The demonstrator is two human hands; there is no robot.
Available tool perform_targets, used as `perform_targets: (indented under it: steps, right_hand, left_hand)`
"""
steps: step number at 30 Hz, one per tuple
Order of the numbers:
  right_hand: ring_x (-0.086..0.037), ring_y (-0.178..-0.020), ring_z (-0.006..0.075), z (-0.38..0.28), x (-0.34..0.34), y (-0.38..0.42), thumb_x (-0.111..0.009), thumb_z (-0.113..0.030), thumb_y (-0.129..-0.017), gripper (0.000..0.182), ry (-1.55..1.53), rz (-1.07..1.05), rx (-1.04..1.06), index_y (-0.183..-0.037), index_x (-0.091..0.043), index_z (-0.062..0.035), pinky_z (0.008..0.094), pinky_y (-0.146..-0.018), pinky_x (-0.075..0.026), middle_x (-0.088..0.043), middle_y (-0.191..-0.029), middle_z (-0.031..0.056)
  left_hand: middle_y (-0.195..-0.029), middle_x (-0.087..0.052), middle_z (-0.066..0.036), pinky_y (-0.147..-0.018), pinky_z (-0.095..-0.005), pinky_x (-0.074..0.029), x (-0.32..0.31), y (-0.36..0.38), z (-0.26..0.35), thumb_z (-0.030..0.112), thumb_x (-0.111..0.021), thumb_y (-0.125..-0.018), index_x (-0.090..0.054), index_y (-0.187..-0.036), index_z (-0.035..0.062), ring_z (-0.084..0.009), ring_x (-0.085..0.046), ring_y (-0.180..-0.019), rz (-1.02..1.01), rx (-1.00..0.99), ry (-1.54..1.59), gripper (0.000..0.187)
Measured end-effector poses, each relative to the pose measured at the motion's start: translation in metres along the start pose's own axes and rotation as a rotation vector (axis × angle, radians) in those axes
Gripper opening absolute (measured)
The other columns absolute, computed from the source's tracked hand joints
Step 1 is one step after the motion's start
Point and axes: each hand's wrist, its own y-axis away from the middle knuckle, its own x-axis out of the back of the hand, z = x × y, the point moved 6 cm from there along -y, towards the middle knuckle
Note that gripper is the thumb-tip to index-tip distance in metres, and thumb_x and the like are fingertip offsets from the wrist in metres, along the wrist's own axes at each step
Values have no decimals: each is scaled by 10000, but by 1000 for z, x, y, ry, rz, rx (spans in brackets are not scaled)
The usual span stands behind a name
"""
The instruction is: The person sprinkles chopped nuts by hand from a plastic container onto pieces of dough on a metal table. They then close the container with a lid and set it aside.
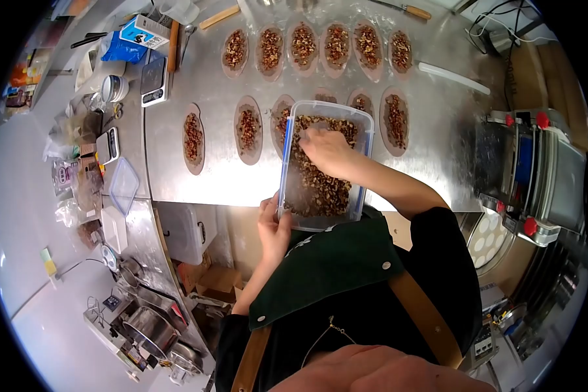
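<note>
A clear plastic container of chopped nuts is at the table's front edge, over part of the lower row of dough ovals. My left hand grips its lower left side, thumb on the rim. Inside the container, my right hand is over the nuts at the upper left, fingers bent down; what they hold is hidden. Flat brownish dough ovals topped with nuts lie in two rows, among them one at the far left and one at the right.
A scale, a rolling pin and a milk carton stand at the upper left. A white strip lies at the upper right. A machine with red knobs stands at the right.
</note>
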Motion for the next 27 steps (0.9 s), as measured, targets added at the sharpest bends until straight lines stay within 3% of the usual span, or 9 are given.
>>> perform_targets:
  steps: [5, 10, 14, 17, 23, 26, 27]
  right_hand:
    - [-656, -780, 293, -4, -13, 6, -650, -20, -661, 196, 13, -23, 4, -854, -679, -4, 378, -614, -529, -625, -898, 189]
    - [-642, -809, 327, 0, -6, 10, -627, -7, -670, 143, -88, -64, -56, -809, -661, 0, 400, -706, -527, -613, -873, 198]
    - [-633, -801, 347, 9, -9, 15, -621, -4, -678, 95, -154, -53, -110, -765, -658, 8, 415, -720, -520, -609, -859, 205]
    - [-636, -770, 355, 13, -3, 25, -630, 31, -653, 82, -181, 180, -118, -727, -656, 8, 426, -677, -524, -616, -791, 195]
    - [-638, -806, 330, 26, 4, 40, -651, 5, -707, 104, -413, 197, -212, -808, -672, -9, 412, -726, -515, -637, -855, 185]
    - [-650, -809, 309, 49, 27, 64, -680, -49, -743, 144, -748, 305, -267, -886, -689, -31, 367, -737, -519, -663, -892, 159]
    - [-664, -802, 258, 62, 38, 77, -692, -75, -758, 193, -759, 345, -336, -947, -691, -36, 316, -736, -519, -679, -904, 141]
  left_hand:
    - [-1009, -443, -51, -548, -199, -467, 4, 8, -5, -99, -479, -803, -529, -1284, -4, -83, -540, -659, 2, 9, 34, 493]
    - [-1009, -444, -44, -558, -198, -466, 7, 11, -4, -105, -482, -801, -535, -1282, 1, -80, -539, -662, -7, -1, 50, 496]
    - [-1015, -464, -14, -610, -206, -462, 7, 11, -7, -105, -492, -816, -529, -1272, -43, -84, -542, -787, -21, 24, 34, 462]
    - [-1022, -466, -14, -612, -209, -463, 6, 11, -7, -105, -494, -814, -529, -1272, -42, -86, -541, -784, -18, 42, 59, 464]
    - [-1017, -479, -11, -613, -212, -467, 3, 10, -2, -102, -495, -813, -531, -1278, -32, -85, -546, -772, -32, 84, 60, 471]
    - [-1009, -486, -7, -605, -214, -472, 3, 8, -6, -98, -492, -818, -534, -1277, -25, -84, -549, -754, -34, 98, 74, 467]
    - [-1009, -489, -6, -601, -214, -476, 2, 7, -4, -97, -490, -820, -537, -1276, -23, -84, -551, -748, -34, 105, 69, 464]
